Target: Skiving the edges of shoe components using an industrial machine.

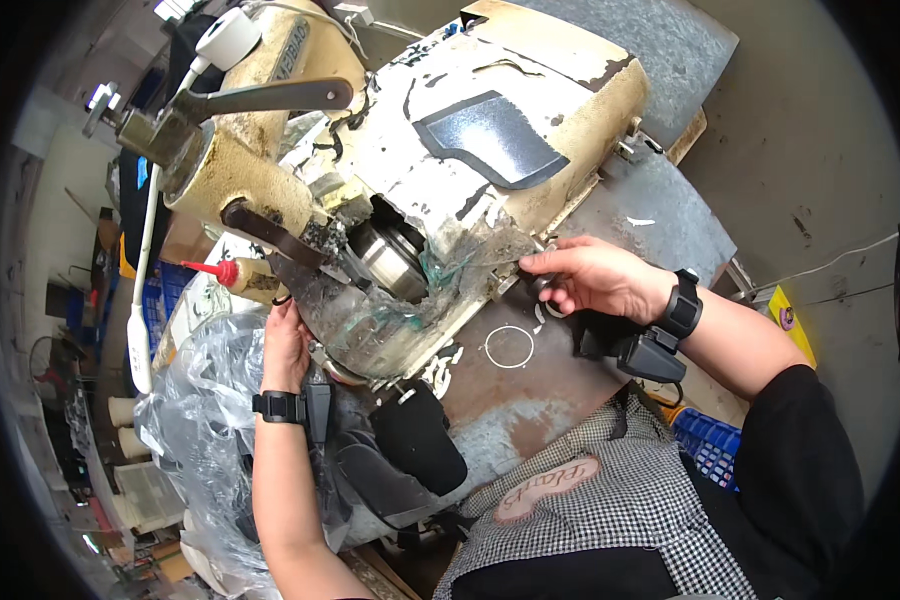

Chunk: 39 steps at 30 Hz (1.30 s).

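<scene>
A cream, paint-chipped machine [605,110] stands back from the near edge of a rust-stained metal worktop [560,400]. The left hand [285,345] reaches its left end; whether those fingers grip, I cannot tell. The right hand [605,275] pinches a rounded dark knob [543,284] on the machine's near side.

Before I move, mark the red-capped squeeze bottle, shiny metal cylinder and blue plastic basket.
Red-capped squeeze bottle [255,281], head view: body.
Shiny metal cylinder [388,263], head view: curved side.
Blue plastic basket [708,447], head view: meshed wall.
</scene>
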Motion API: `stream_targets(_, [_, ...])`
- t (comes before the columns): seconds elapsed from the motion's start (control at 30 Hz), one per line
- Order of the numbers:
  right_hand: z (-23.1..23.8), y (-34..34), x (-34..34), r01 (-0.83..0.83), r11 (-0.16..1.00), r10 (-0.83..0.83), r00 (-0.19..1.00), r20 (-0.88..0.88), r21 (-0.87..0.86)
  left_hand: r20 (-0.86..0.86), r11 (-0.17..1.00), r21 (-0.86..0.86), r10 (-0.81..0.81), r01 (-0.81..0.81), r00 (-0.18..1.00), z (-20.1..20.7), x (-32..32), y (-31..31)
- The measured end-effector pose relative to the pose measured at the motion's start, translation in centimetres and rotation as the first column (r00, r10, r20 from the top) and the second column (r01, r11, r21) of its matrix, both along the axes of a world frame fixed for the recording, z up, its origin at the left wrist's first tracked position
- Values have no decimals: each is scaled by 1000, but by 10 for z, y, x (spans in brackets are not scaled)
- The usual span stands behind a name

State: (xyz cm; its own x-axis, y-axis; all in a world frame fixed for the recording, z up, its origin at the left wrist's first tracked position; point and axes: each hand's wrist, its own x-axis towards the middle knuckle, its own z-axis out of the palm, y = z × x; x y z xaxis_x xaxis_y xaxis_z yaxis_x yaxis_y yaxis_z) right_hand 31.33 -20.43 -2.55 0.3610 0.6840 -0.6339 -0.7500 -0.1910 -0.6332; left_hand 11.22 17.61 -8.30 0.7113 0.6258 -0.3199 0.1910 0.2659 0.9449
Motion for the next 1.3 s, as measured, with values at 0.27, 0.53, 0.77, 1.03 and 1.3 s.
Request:
stream_targets(0.27, [11, -5, -10, 80, 932, 359, -42, 933, -355, -92, 999, 50, 25, -20, 995, 8, -4, -2])
stream_targets(0.53, [-18, -18, 0, 68, 793, 605, -215, 767, -606, -39, 1000, -10, 28, -28, 999, 14, 0, -11])
stream_targets(0.77, [-4, -12, -12, -4, 925, 374, -160, 913, -380, -42, 999, -15, 36, -37, 998, 23, -1, -15])
stream_targets(1.03, [-3, 2, 3, 27, 991, 0, 980, 198, -134, -53, 999, 14, 42, -41, 998, 18, -6, -8])
stream_targets(1.3, [-3, -13, -7, -58, 971, 239, 204, 949, -232, -60, 999, -50, -8, 5, 998, 17, -7, -2])
